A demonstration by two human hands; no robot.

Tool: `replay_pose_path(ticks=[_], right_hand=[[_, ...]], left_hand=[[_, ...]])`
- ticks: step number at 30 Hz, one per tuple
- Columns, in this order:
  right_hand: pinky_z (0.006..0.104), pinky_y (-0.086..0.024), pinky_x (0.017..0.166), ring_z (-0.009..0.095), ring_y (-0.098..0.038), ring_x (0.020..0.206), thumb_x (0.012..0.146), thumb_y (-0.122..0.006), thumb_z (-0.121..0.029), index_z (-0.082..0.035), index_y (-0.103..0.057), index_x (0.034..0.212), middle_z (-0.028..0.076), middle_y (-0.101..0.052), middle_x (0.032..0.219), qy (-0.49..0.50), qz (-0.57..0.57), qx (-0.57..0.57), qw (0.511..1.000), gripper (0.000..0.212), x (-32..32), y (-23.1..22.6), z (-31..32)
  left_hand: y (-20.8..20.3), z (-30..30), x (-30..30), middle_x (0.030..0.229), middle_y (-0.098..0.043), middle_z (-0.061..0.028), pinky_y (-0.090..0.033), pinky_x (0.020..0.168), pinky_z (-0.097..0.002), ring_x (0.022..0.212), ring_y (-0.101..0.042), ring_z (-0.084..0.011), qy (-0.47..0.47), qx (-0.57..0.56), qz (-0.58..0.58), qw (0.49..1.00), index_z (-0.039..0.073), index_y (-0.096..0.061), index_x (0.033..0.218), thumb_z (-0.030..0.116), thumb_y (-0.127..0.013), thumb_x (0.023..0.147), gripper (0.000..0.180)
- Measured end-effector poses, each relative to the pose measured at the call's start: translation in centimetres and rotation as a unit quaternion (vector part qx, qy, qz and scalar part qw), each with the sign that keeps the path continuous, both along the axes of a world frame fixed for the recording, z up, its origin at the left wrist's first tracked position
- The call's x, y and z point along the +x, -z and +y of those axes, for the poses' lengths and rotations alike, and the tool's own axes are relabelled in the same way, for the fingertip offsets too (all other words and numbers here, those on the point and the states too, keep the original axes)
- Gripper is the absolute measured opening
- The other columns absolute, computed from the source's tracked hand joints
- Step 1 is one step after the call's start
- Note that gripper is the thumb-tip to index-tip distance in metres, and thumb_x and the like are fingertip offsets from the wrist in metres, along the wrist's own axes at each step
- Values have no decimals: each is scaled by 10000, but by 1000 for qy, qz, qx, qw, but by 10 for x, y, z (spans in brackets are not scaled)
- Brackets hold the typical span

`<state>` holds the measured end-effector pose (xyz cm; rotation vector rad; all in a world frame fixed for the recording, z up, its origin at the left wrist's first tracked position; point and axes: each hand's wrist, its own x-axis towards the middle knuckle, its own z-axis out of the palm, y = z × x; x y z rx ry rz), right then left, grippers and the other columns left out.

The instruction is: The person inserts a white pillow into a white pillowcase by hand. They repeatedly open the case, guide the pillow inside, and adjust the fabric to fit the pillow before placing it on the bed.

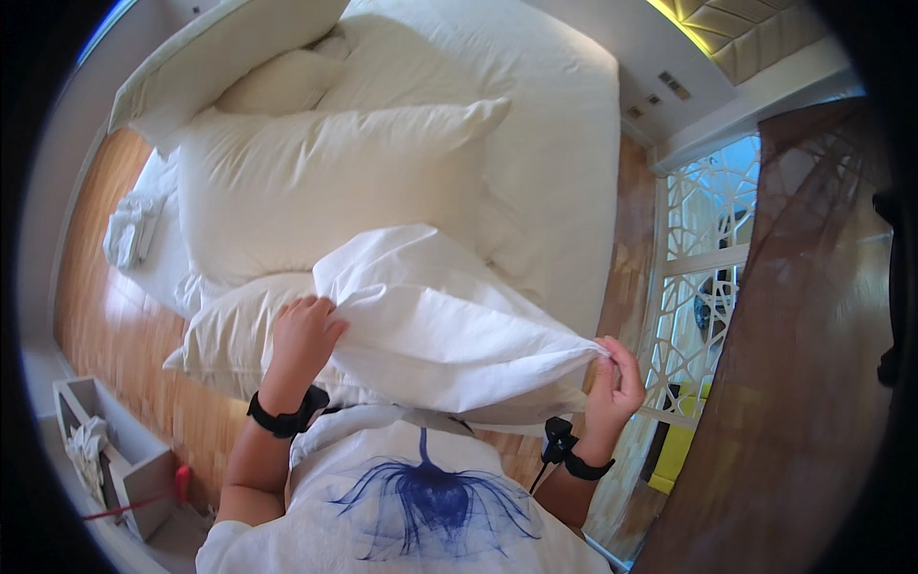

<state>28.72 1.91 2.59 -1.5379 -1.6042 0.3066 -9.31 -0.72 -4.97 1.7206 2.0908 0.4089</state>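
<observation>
The white cloth [449, 335] is thin and creased, spread between your two hands over the near side of the bed [555, 163]. Your left hand [308, 335] grips its left part; your right hand [617, 383] pinches its right corner. It partly covers the near pillow [234, 325]; the far pillow [316, 191], plump and cream, lies just beyond. One folded bundle [132, 231] sits left. You have one cloth, at least two pillows.
</observation>
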Motion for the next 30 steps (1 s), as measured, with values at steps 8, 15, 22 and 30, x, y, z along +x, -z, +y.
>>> replay_pose_path(ticks=[8,15,22,30], right_hand=[[333,-521,799,240,-674,887,877,-558,95,-2,-697,1072,126,-694,942,13,-42,15,999,258,14,-2,8],[263,-507,703,151,-641,824,943,-555,47,4,-674,1105,98,-706,1026,65,98,198,973,205,18,-26,27],[209,-458,616,89,-572,718,976,-572,-12,-1,-666,1109,70,-707,1023,32,176,167,969,163,16,-23,32],[219,-464,607,91,-585,717,972,-572,-5,4,-671,1113,76,-714,1003,30,184,93,978,172,19,8,27]], left_hand=[[-64,14,-18,789,-603,-129,-479,630,-361,679,-597,-276,-51,147,-165,974,-9,-613,873,61,-729,816,147],[-136,18,-7,942,-615,-104,-496,762,-313,788,-593,-234,-59,405,-151,900,3,-508,903,-31,-610,910,108],[-117,3,-22,776,-509,0,-421,624,-228,690,-479,-77,-12,188,-307,933,12,-562,952,-38,-719,806,221],[-52,-23,-21,772,-516,33,-448,660,-229,695,-486,-64,-46,19,-417,907,24,-598,882,-31,-803,748,252]])
